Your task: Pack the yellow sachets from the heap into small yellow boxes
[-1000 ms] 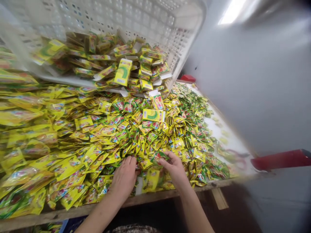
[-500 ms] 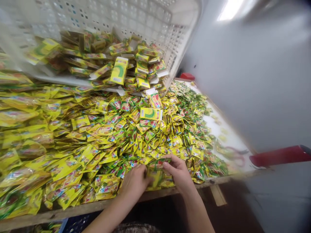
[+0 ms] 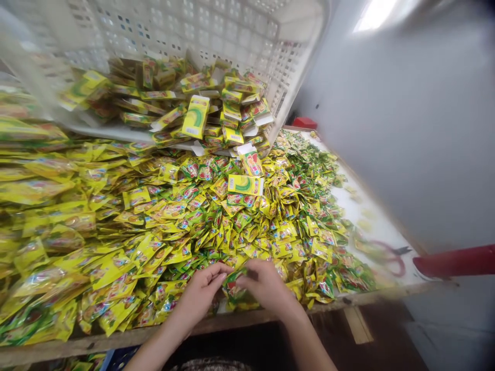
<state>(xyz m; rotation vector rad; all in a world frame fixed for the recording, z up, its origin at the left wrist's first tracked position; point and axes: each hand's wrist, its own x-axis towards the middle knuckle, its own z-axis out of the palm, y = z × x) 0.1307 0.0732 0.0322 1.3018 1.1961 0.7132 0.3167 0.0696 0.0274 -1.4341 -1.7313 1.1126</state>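
Glossy green-and-red plastic sachet: sits pinched in grip of right hand, presumably for steadiness; cannot tell grip of left hand.

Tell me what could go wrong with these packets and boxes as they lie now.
The green packet at the right hand is close to the table's front edge; if it slips, it might fall off. Two boxes lie on the heaped packets just outside the white basket; others near its rim might slide out too. The scissors near the packets might nick one if pushed.
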